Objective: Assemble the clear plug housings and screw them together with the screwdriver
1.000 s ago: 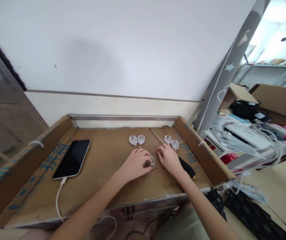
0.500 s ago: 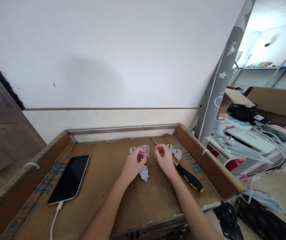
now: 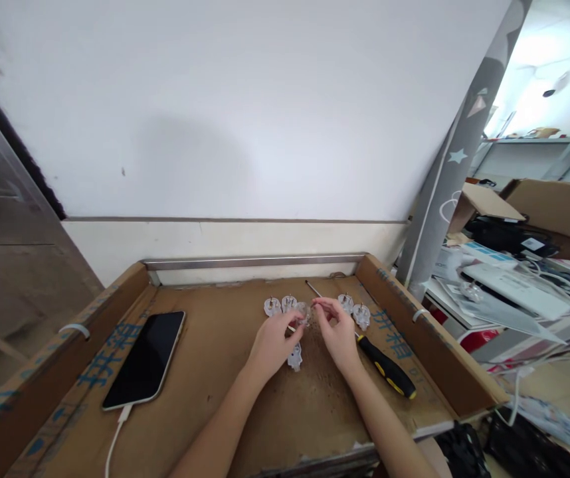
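Note:
My left hand [image 3: 276, 340] is closed on a clear plastic plug part [image 3: 303, 311], held slightly above the cardboard. Close on its right, my right hand [image 3: 337, 333] pinches thumb and fingers together; what lies between them is too small to make out. Under my left fingers sits a whitish plug piece [image 3: 294, 359], partly hidden. Behind that hand stand two clear plugs, one at the left [image 3: 272, 306] and one beside it [image 3: 289, 303], pins up. Two more plug pieces, one nearer the back [image 3: 345, 303] and one in front [image 3: 362, 317], lie right of my right hand.
A black and yellow screwdriver [image 3: 387, 367] lies to the right, its shaft passing behind my right hand. At the left rests a phone [image 3: 146, 358] with a white cable [image 3: 113, 438]. Cardboard sides [image 3: 429, 338] border the work surface. Boxes and cables crowd the table at right.
My left hand has brought the clear plug part closer to my right fingers. The whole view has shifted slightly, so the scene appears further right and lower.

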{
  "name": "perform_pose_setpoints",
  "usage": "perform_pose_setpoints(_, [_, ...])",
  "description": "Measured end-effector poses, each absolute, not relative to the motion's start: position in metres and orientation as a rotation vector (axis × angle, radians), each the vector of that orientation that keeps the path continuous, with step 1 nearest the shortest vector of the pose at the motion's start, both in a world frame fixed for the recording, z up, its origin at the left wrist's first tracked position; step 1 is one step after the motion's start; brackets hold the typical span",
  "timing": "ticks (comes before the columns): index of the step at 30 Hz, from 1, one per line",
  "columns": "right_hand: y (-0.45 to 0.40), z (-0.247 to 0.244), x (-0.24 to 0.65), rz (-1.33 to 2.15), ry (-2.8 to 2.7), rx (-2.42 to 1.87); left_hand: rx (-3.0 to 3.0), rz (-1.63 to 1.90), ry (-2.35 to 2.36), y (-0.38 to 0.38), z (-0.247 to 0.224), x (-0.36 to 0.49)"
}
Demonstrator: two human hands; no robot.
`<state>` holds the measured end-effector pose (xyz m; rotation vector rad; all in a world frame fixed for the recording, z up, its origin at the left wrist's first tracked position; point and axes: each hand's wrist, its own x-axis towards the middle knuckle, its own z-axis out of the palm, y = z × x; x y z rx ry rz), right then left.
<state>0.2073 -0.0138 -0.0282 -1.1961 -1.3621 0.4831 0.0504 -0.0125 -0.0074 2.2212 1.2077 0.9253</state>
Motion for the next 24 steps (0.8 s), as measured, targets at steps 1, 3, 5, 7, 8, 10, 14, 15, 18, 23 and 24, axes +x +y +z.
perform_pose_setpoints(1, [-0.014,-0.028,0.207,0.481,-1.363,-1.195,2.233,0.918,1.200,-0.012,-0.008,0.051])
perform_pose_setpoints(3, [-0.016,-0.027,0.206,0.469,-1.357,-1.198,2.248,0.922,1.204,-0.012,-0.008,0.051])
perform_pose_setpoints(5, [-0.017,-0.026,0.204,0.449,-1.342,-1.203,2.257,0.934,1.226,-0.011,-0.008,0.052])
perform_pose_setpoints(7, [-0.018,-0.025,0.202,0.432,-1.337,-1.208,2.270,0.932,1.244,-0.011,-0.009,0.052])
perform_pose_setpoints(8, [-0.018,-0.024,0.201,0.426,-1.343,-1.211,2.282,0.926,1.245,-0.011,-0.009,0.052])
perform_pose_setpoints(10, [-0.019,-0.024,0.199,0.417,-1.365,-1.216,2.314,0.911,1.236,-0.011,-0.009,0.052])
perform_pose_setpoints(14, [-0.020,-0.024,0.196,0.368,-1.387,-1.246,2.385,0.881,1.233,-0.014,-0.008,0.054])
perform_pose_setpoints(15, [-0.020,-0.024,0.196,0.349,-1.384,-1.255,2.399,0.870,1.238,-0.014,-0.008,0.054])
perform_pose_setpoints(18, [-0.021,-0.022,0.196,0.294,-1.366,-1.278,2.429,0.834,1.240,-0.016,-0.008,0.057])
perform_pose_setpoints(23, [-0.022,-0.021,0.195,0.251,-1.347,-1.290,2.428,0.805,1.241,-0.018,-0.009,0.060])
perform_pose_setpoints(24, [-0.022,-0.021,0.195,0.246,-1.344,-1.290,2.420,0.807,1.241,-0.018,-0.009,0.060])
